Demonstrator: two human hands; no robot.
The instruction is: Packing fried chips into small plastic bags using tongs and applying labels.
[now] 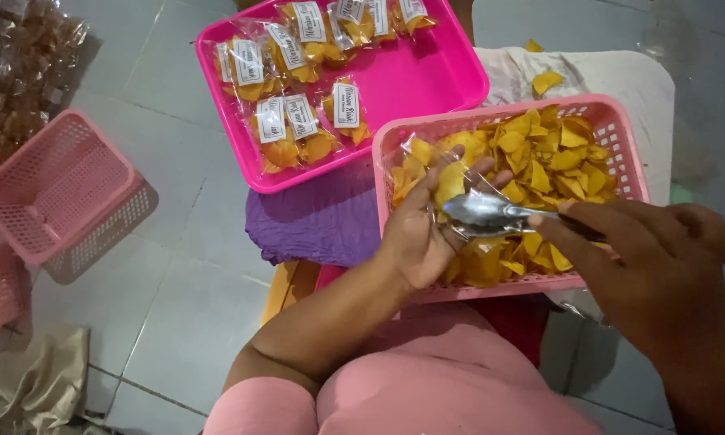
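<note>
- The left hand (pixel 424 229) is held palm-up over the near left part of a pink slotted basket (pixel 620 113), fingers curled round a small clear plastic bag (pixel 447 181) that already has a few orange-yellow chips in it.
- The right hand (pixel 644 258) comes in from the right, closed on the dark handle of a metal spoon (pixel 483 213) — its shiny bowl lies just at the mouth of the bag, over the left palm.
- The two hands are near each other but not touching; the spoon bridges the space between them.
- The basket is heaped with loose orange-yellow chips (pixel 548 153) and rests on the person's lap, above pink clothing (pixel 427 387).
- A single chip (pixel 546 80) lies on the pale cloth (pixel 620 76) just beyond the basket's far edge.
- Far and to the left of the basket sits a bright pink tray (pixel 427 76) holding sealed packets of chips (pixel 298 121), each with a white label; the packets lie in loose rows, mostly on the tray's left and far sides.
- A purple cloth (pixel 322 221) lies between the tray and the person's left arm.
- On the grey tiled floor (pixel 185 282) at the left stand two empty pink slotted baskets (pixel 64 189), one nested askew on the other.
- Far left corner — a heap of clear packets with brownish contents (pixel 20 72), too blurred to tell further.
</note>
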